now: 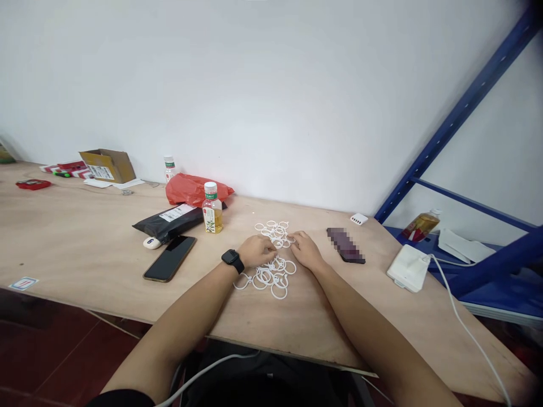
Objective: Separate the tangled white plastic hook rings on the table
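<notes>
A loose heap of white plastic rings point(271, 271) lies tangled on the plywood table point(85, 237), spreading from in front of my hands to beyond them. My left hand point(257, 251), with a black smartwatch point(232, 260) on its wrist, rests on the heap's middle. Facing it, my right hand point(306, 250) has its fingertips among the rings on the right side. Both hands touch the rings, but my fingers hide whether either hand grips one.
A black smartphone point(169, 259) and a juice bottle point(212, 208) stand left of the rings, near a black parcel point(167, 223) and red bag point(197, 189). To the right are a pixelated phone point(345, 245), a white charger point(408, 268) and a blue shelf frame point(458, 124).
</notes>
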A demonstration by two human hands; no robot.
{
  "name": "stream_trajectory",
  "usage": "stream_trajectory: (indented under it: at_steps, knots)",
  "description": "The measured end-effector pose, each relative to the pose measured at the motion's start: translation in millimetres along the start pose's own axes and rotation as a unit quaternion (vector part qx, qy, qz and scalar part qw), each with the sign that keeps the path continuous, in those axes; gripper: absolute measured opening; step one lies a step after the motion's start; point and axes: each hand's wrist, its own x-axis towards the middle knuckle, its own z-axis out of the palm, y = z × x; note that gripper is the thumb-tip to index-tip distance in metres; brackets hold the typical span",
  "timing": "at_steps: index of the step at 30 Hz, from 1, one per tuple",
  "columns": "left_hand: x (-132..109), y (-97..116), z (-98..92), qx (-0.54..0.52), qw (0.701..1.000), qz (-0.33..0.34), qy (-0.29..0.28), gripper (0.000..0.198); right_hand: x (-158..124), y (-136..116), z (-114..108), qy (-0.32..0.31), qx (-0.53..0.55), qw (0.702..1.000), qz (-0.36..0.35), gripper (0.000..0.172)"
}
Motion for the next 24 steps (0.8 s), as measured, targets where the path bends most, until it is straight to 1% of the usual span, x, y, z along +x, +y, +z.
stream_trajectory:
  at_steps: [3,6,8,10,13,15,16,18,20,22,24]
  knots:
    - [0.4,-2.2,0.8,0.016,1.0,-0.013,0.013,0.024,0.5,0.8,0.9,-0.007,-0.029,1.0,-0.007,0.037]
    - [0.7,-4.7,2.6,0.025,0.999,-0.017,0.023,0.024,1.4,4.2,4.0,-0.021,-0.045,0.999,-0.004,0.026]
    - [0.7,-6.6,4.5,0.026,0.999,-0.013,0.027,0.023,2.3,6.6,5.5,-0.005,-0.034,0.999,0.007,0.019]
    - [0.7,-8.2,6.8,0.028,0.999,-0.009,0.04,0.022,2.9,6.9,5.5,0.034,0.001,0.999,0.012,0.016]
    - [1.2,-8.5,9.7,0.026,0.995,-0.004,0.096,0.026,2.0,-0.2,3.0,0.084,0.093,0.992,-0.001,0.015]
    - [1.8,-6.6,10.1,0.016,0.99,0.006,0.138,0.033,-0.4,-10.7,0.9,0.082,0.156,0.984,-0.031,0.014]
    - [2.2,-5.0,9.7,0.012,0.988,0.012,0.151,0.036,-2.0,-17.0,0.0,0.07,0.18,0.98,-0.053,0.014]
    - [2.9,-1.3,7.9,0.011,0.989,0.017,0.148,0.034,-5.5,-29.7,-1.2,0.049,0.209,0.972,-0.098,0.015]
    - [3.5,2.2,5.4,0.021,0.993,0.009,0.12,0.031,-8.5,-39.7,-1.7,0.054,0.218,0.967,-0.119,0.015]
    - [4.0,4.4,3.3,0.035,0.995,0.0,0.097,0.034,-10.7,-45.3,-1.7,0.069,0.215,0.967,-0.12,0.014]
    - [4.4,4.9,2.5,0.047,0.995,-0.001,0.092,0.036,-12.1,-47.1,-1.8,0.088,0.219,0.966,-0.105,0.013]
